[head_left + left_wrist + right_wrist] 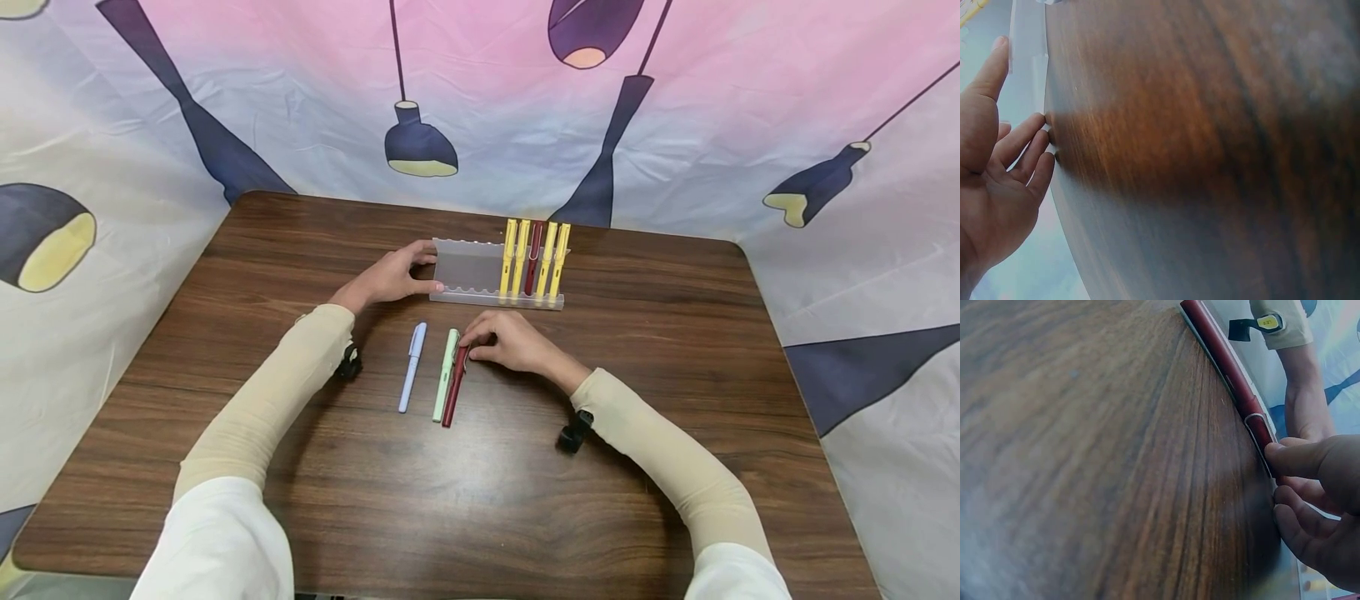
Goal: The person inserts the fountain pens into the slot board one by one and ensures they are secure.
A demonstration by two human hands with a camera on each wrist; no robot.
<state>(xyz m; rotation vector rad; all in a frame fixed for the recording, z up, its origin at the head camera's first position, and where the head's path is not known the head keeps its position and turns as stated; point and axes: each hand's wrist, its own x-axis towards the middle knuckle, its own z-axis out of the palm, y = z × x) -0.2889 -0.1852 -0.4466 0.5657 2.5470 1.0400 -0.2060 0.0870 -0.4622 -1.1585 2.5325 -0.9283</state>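
Observation:
A clear pen rack (pixel 468 267) stands on the table, holding several yellow pens (pixel 506 258) and one dark red pen (pixel 531 271) at its right side. My left hand (pixel 390 275) touches the rack's left end, thumb at the front edge and fingers by the back; the left wrist view shows the fingers fairly straight. With thumb and fingertips my right hand (pixel 513 340) pinches the cap end of another dark red pen (pixel 454 392), also seen in the right wrist view (pixel 1219 353). This pen lies beside a light green pen (pixel 444 379). A light blue pen (pixel 412 367) lies further left.
The brown wooden table (pixel 360 500) reaches back to a patterned cloth (pixel 322 100) with printed lamps. Both wrists carry small black cameras, one visible below the right sleeve (pixel 576 432).

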